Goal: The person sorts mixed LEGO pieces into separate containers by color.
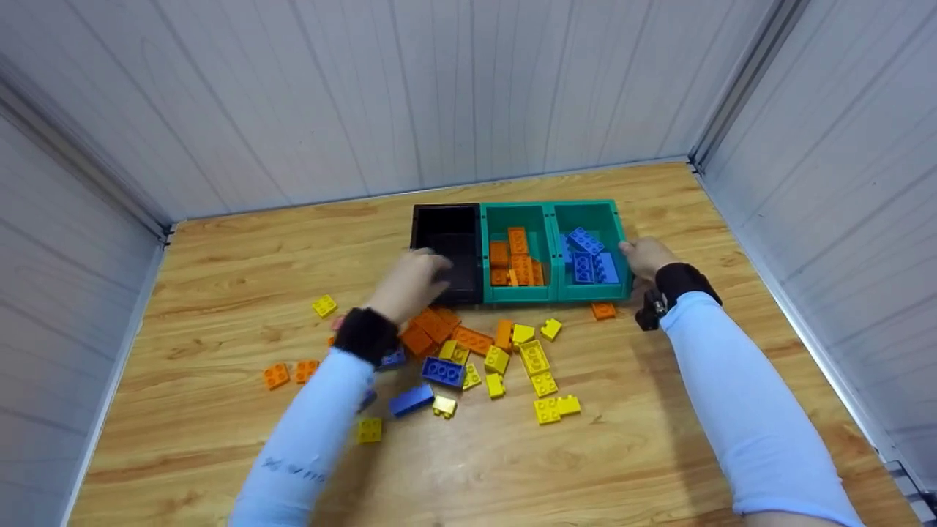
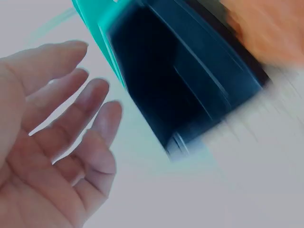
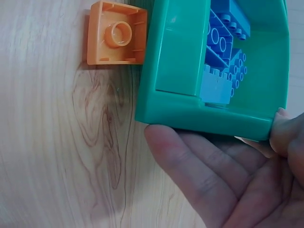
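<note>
My left hand [image 1: 413, 284] hovers near the black bin [image 1: 427, 252], its fingers loosely bent and apart. In the left wrist view the palm of that hand [image 2: 57, 137] is bare, and the bin is blurred beside it. At the right end of the row, my right hand [image 1: 648, 258] holds the side of a green bin [image 1: 591, 294], with blue bricks [image 1: 585, 241] inside. The right wrist view shows the thumb at the rim and fingers [image 3: 190, 166] along the outer wall. A middle green bin [image 1: 516, 294] contains orange bricks [image 1: 518, 241].
Loose bricks lie in front of the bins, among them a yellow brick [image 1: 534, 357], a blue brick [image 1: 443, 372] and an orange brick [image 1: 472, 340]. One orange brick [image 1: 604, 311] lies by the right bin's front. White panels [image 1: 439, 95] enclose the wooden table [image 1: 241, 271] behind and at both sides.
</note>
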`<state>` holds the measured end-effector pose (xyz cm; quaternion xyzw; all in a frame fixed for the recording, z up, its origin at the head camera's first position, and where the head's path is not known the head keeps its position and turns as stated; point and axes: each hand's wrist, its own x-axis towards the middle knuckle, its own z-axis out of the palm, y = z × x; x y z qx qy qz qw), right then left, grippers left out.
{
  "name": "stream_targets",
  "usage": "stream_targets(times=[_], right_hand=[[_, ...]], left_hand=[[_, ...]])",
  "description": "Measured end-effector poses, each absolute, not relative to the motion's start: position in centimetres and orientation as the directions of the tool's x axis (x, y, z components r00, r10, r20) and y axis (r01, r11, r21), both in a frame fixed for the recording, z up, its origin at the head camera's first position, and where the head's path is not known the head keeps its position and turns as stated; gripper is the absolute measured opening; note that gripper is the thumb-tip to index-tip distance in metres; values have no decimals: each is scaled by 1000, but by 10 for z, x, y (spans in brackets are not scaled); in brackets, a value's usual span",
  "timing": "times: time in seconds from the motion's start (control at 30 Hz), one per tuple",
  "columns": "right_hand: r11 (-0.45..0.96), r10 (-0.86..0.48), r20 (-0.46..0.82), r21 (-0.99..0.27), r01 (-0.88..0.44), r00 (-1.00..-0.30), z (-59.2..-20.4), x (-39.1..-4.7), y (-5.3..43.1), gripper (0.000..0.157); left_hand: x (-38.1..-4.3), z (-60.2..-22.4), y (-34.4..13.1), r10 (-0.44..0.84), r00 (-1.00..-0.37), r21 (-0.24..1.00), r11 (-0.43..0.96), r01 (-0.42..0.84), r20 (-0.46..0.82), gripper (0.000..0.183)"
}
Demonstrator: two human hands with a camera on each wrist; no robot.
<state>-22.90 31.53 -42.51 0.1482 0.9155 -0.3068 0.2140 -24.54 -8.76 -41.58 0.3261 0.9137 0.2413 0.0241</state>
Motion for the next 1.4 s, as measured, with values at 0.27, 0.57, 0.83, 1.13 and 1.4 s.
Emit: stream_targets(times=[0.27, 0.57, 0.83, 1.13, 1.4], right_hand=[[777, 151, -483, -481, 405, -863, -420, -227, 321, 59], [765, 173, -491, -479, 431, -854, -424, -224, 331, 60], [763, 153, -493, -492, 420, -857, -428, -224, 333, 60], [740, 156, -510, -507, 443, -846, -431, -225, 325, 60], [743, 133, -485, -528, 410, -865, -430, -228, 318, 60]], left_hand=[[-229, -422, -208, 457, -888, 475, 794, 380, -55, 30], [-207, -448, -299, 290, -929, 559, 821, 117, -232, 41], [-196, -472, -314, 260, -917, 584, 811, 37, -303, 45], [-191, -485, -311, 257, -918, 561, 826, 47, -302, 39], [-197, -488, -304, 264, -942, 533, 838, 118, -207, 35]])
